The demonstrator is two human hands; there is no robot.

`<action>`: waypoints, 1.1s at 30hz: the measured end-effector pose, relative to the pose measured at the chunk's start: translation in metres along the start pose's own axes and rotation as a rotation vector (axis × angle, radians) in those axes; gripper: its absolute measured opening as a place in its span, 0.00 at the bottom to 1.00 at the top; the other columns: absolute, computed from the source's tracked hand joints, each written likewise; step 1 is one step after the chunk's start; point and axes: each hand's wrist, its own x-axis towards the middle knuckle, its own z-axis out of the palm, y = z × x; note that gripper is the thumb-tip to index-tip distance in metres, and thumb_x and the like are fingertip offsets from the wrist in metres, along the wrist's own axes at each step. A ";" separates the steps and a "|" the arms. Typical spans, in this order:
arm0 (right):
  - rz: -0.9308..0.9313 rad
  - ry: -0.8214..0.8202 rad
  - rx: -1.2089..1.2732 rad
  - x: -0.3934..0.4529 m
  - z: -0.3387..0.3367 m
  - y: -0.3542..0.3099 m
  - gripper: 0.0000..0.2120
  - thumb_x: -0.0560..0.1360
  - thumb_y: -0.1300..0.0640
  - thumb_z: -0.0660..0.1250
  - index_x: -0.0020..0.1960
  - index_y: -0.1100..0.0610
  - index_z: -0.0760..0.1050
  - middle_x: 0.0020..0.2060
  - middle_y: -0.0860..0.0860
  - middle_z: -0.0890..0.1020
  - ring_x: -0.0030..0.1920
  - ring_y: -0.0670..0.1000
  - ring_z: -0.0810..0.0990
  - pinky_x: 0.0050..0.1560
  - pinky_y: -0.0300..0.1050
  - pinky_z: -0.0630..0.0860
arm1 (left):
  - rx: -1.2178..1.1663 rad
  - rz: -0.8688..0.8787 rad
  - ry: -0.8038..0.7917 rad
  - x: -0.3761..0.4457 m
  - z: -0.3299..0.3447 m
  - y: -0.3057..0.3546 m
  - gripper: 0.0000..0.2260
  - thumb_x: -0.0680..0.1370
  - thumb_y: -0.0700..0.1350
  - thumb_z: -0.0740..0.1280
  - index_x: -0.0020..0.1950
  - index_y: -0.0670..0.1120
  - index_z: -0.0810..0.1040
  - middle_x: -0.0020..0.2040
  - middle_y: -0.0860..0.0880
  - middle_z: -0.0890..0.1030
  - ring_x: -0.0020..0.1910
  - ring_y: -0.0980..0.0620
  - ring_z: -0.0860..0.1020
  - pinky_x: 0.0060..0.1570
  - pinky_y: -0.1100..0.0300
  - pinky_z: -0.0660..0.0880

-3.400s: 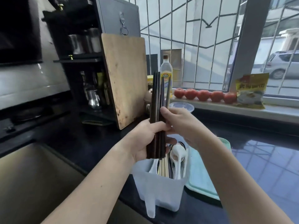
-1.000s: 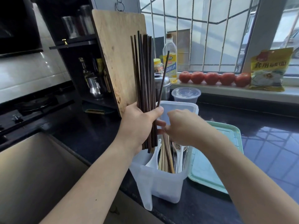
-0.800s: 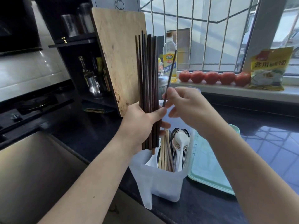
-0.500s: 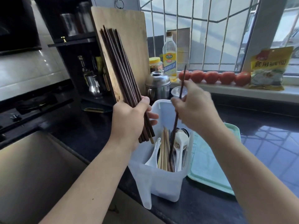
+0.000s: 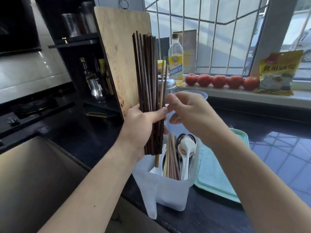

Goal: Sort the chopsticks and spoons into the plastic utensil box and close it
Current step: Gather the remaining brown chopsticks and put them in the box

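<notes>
Dark chopsticks [image 5: 148,91], about ten by my count, gripped upright in my left hand [image 5: 141,130] mid-frame, right hand [image 5: 188,113] blurred beside them, grip unclear, five tomatoes [image 5: 218,80] upper right.

Barred window [image 5: 210,36] behind sill [image 5: 235,95], daylight; black counter [image 5: 252,132]; dark shelf unit [image 5: 72,44] left.

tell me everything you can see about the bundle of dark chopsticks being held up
The dark chopsticks are a bundle of long, thin, dark brown sticks that look wooden. They stand nearly upright, tips fanned slightly at the top, in front of the leaning cutting board. The left hand grips them near the lower end; their bottoms hang just above the white utensil box. One paler chopstick sits at the bundle's right edge and reaches lower. The right hand is beside that edge; whether it touches is unclear.
</notes>
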 end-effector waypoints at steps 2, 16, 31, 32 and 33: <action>0.001 -0.052 0.123 0.000 0.000 0.002 0.11 0.82 0.52 0.65 0.48 0.58 0.81 0.36 0.52 0.84 0.35 0.51 0.82 0.47 0.55 0.84 | 0.016 -0.004 -0.067 -0.002 0.000 0.001 0.04 0.79 0.38 0.70 0.51 0.39 0.83 0.36 0.45 0.80 0.34 0.45 0.78 0.32 0.55 0.76; -0.011 -0.010 -0.642 -0.003 0.010 0.020 0.22 0.78 0.55 0.63 0.70 0.57 0.65 0.45 0.56 0.82 0.49 0.61 0.80 0.49 0.53 0.76 | -0.062 0.040 0.198 0.001 0.002 -0.002 0.05 0.81 0.41 0.69 0.52 0.40 0.82 0.39 0.45 0.84 0.33 0.48 0.83 0.35 0.52 0.83; -0.059 -0.054 0.037 -0.001 -0.007 0.003 0.12 0.82 0.48 0.64 0.42 0.51 0.81 0.34 0.48 0.83 0.34 0.49 0.80 0.43 0.53 0.78 | 0.049 0.004 -0.122 -0.004 0.004 0.003 0.06 0.80 0.38 0.69 0.55 0.39 0.82 0.43 0.41 0.86 0.35 0.41 0.83 0.30 0.55 0.76; -0.076 -0.045 0.095 -0.002 -0.006 0.003 0.12 0.81 0.50 0.66 0.40 0.51 0.80 0.32 0.49 0.82 0.33 0.49 0.80 0.42 0.54 0.78 | 0.058 -0.001 -0.143 -0.005 0.004 0.003 0.06 0.80 0.38 0.68 0.56 0.39 0.82 0.44 0.41 0.86 0.37 0.40 0.84 0.31 0.55 0.77; -0.085 0.018 0.166 -0.001 -0.005 0.004 0.12 0.81 0.52 0.66 0.40 0.52 0.80 0.32 0.50 0.81 0.33 0.49 0.79 0.41 0.55 0.79 | 0.050 -0.006 -0.126 -0.004 0.005 0.002 0.07 0.81 0.38 0.68 0.56 0.39 0.82 0.45 0.42 0.87 0.39 0.40 0.85 0.31 0.55 0.77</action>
